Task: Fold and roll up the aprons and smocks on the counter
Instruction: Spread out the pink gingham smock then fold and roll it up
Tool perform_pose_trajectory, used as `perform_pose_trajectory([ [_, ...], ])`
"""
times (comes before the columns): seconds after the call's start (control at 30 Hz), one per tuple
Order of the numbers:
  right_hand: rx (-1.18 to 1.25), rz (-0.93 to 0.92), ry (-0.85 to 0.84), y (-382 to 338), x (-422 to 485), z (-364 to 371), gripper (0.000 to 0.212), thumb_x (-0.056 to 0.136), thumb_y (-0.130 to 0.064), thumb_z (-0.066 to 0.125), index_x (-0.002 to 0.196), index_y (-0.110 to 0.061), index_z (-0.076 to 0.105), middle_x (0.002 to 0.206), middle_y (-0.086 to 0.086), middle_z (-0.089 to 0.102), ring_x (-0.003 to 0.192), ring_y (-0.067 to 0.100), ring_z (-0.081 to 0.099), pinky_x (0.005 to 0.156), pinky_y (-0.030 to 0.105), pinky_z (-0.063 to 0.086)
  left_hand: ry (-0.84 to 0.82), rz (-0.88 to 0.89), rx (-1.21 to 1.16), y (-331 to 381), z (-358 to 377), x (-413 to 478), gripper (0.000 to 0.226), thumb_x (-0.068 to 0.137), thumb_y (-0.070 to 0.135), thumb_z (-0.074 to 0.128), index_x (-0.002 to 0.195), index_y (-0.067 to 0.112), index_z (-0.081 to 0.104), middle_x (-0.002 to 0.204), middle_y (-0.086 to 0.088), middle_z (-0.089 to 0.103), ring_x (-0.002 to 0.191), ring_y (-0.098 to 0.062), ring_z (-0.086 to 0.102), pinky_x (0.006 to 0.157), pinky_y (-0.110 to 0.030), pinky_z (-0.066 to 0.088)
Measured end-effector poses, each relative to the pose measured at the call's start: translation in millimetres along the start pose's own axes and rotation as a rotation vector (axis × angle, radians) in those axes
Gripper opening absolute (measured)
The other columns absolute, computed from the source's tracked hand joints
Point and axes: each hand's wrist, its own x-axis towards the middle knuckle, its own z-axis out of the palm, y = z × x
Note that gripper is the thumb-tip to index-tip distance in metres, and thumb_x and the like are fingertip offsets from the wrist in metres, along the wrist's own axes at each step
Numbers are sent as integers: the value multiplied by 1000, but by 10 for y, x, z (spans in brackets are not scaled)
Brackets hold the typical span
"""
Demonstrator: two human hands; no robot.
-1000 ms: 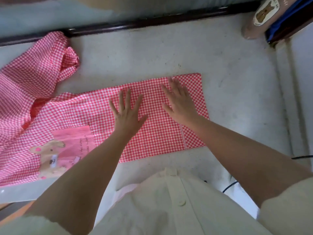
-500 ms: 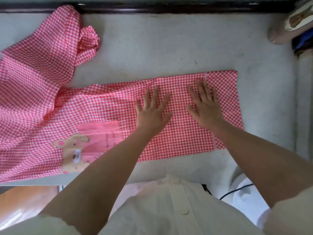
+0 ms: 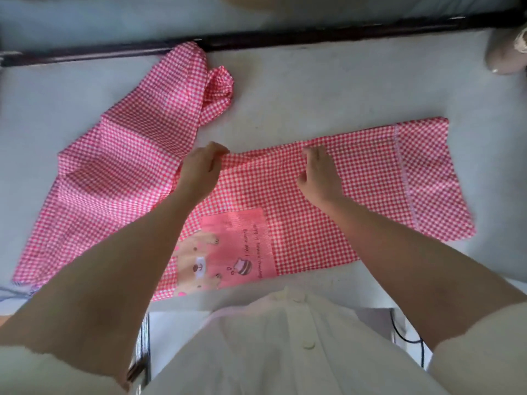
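smock (image 3: 328, 212): pink check, flat across the middle of the desk (image 3: 328, 89). The body is doubled into a long band, hem end to the right, pocket patch (image 3: 239, 246) at the near side.
left hand (image 3: 198, 172): fingers curled, pinching the band's far edge where the sleeve branches off. A small ridge of cloth is lifted there.
right hand (image 3: 320, 173): fingers curled over the same far edge, further right, holding it. The hands are apart, both on cloth.
step (judgement): looks like taking the far edge to fold it toward the near side, narrowing the band before rolling.
risk, sleeve (image 3: 137, 155): spread out to the far left with its cuff (image 3: 219, 86) bunched. If the fold starts with it left out, it drags along and ends as a lump or a skewed layer.
risk, hem (image 3: 425, 178): both grips sit left of it, so the right end is unsupported. It may lag, giving a crooked fold and a cone-shaped roll.
risk, near edge: the patch side lies right at the desk's front edge. A pull toward the body could slide it off.
risk, slip: nothing pins the near side, so the whole smock may shift instead of creasing.
surroundings: the dark rail (image 3: 328, 38) touches the sleeve tip. The beige object (image 3: 504, 57) at the far right is well apart, snag unlikely.
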Motion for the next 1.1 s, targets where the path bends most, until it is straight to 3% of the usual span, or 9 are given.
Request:
perform_pose_trajectory([
  [0.13, -63, 88, -66, -48, 66, 38, 55, 88, -17, 64, 135, -8, 39, 130, 15, 46, 120, 29, 47, 103, 39, 43, -217, -134, -296, -172, -91, 31, 26, 86, 28, 53, 99, 12, 69, 86, 2, 66, 80, -15, 60, 78, -28, 44],
  [0.27, -90, 161, -101, -124, 70, 40, 67, 87, -23, 67, 142, -12, 31, 134, 16, 43, 125, 30, 43, 107, 40, 38, -9, -84, -225, -186, -157, 79, 13, 92, 28, 59, 89, 15, 60, 70, 7, 56, 63, -10, 51, 64, -26, 37],
  [0.33, -113, 181, -125, -165, 73, 41, 72, 88, -24, 66, 146, -16, 25, 136, 17, 41, 127, 32, 41, 109, 42, 37, 35, -85, 92, -174, -183, 95, 22, 97, 33, 53, 95, 11, 59, 76, -4, 62, 69, -23, 58, 63, -30, 38],
  [0.4, -128, 196, -150, -191, 87, 25, 77, 89, -23, 64, 150, -23, 17, 137, 19, 39, 129, 33, 40, 109, 45, 38, 18, -100, 218, -166, -167, 95, 32, 99, 41, 46, 99, 12, 59, 85, -7, 65, 77, -27, 62, 65, -35, 44],
  [0.5, -179, 207, -187, -211, 93, 9, 82, 91, -23, 60, 153, -28, 7, 143, 23, 33, 134, 37, 36, 111, 47, 36, -84, -110, -69, -210, -159, 126, 40, 93, 51, 54, 111, 16, 59, 98, 2, 64, 83, -15, 62, 73, -31, 49],
  [0.63, -210, 227, -233, -232, 93, 5, 86, 94, -26, 57, 154, -31, -3, 152, 25, 21, 141, 40, 27, 115, 49, 30, -101, 51, 32, -290, -206, 144, 28, 92, 40, 61, 106, 17, 68, 102, 2, 68, 90, -16, 65, 76, -27, 47],
  [0.9, -209, 230, -261, -223, 102, -35, 88, 94, -25, 57, 155, -29, -7, 155, 24, 18, 143, 40, 23, 118, 49, 24, -213, 12, 10, -324, -278, -106, 69, 88, 71, 38, 131, 21, 56, 131, -6, 57, 111, -21, 58, 96, -43, 48],
  [1.0, -199, 237, -273, -233, 116, -45, 91, 93, -20, 59, 155, -30, -6, 154, 23, 20, 142, 39, 25, 117, 48, 26, -216, -32, -24, -390, -322, -221, 57, 93, 62, 41, 134, 22, 46, 136, -7, 51, 107, -20, 55, 94, -43, 46],
  [1.1, -199, 252, -299, -256, 116, -63, 94, 92, -16, 59, 155, -30, -9, 156, 23, 16, 144, 40, 21, 116, 48, 25, -201, 0, 84, -459, -382, -272, 31, 98, 37, 51, 120, 15, 54, 112, -7, 63, 93, -24, 61, 83, -35, 47],
])
